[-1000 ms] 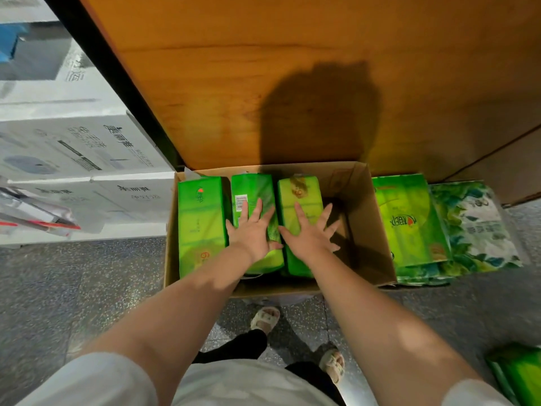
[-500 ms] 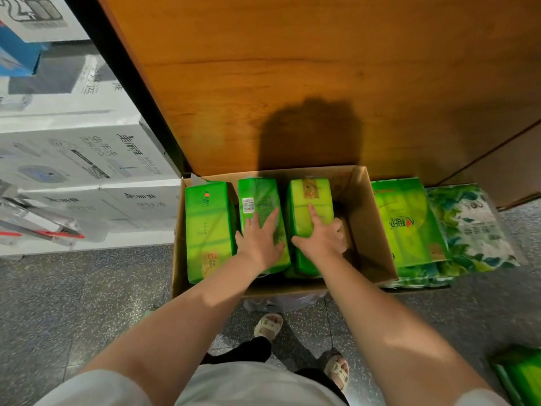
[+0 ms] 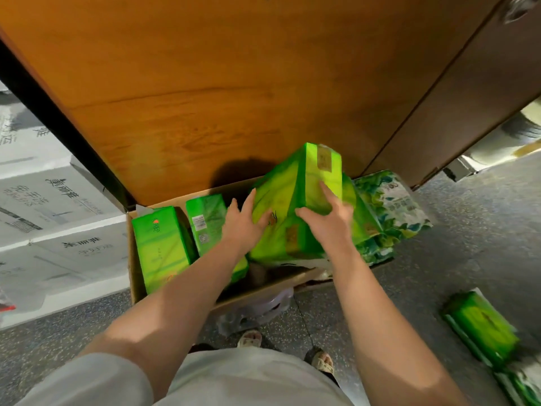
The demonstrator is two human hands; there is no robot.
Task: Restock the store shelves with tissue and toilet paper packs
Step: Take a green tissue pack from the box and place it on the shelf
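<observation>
Hands frame a green pack [image 3: 295, 206] raised above the right end of the carton [image 3: 132, 259], tilted with its top leaning toward the wooden panel [image 3: 234, 98] behind. The left hand [image 3: 244, 227] lies flat against the pack's left face, fingers straight and spread, pressing rather than gripping. The right hand [image 3: 329, 219] holds the pack's right edge, thumb on the near face and fingers wrapped over the far side; motion blur softens the fingertips. The pack's lower end sits just over the carton's right front corner, and I cannot tell whether it touches the rim.

Inside the carton, two more packs stand upright against the left wall: the left pack [image 3: 162, 247] touches that wall, and the barcode pack [image 3: 209, 227] stands just beside it, partly hidden by the left forearm.

On the floor [image 3: 439, 259], a leaf-print pack [image 3: 392, 206] lies just right of the carton against the panel's foot. Another green pack [image 3: 480, 326] lies well apart, near the right edge of the view. White boxes [image 3: 52, 206] are stacked to the carton's left. Two sandalled feet show below the carton's front edge.
</observation>
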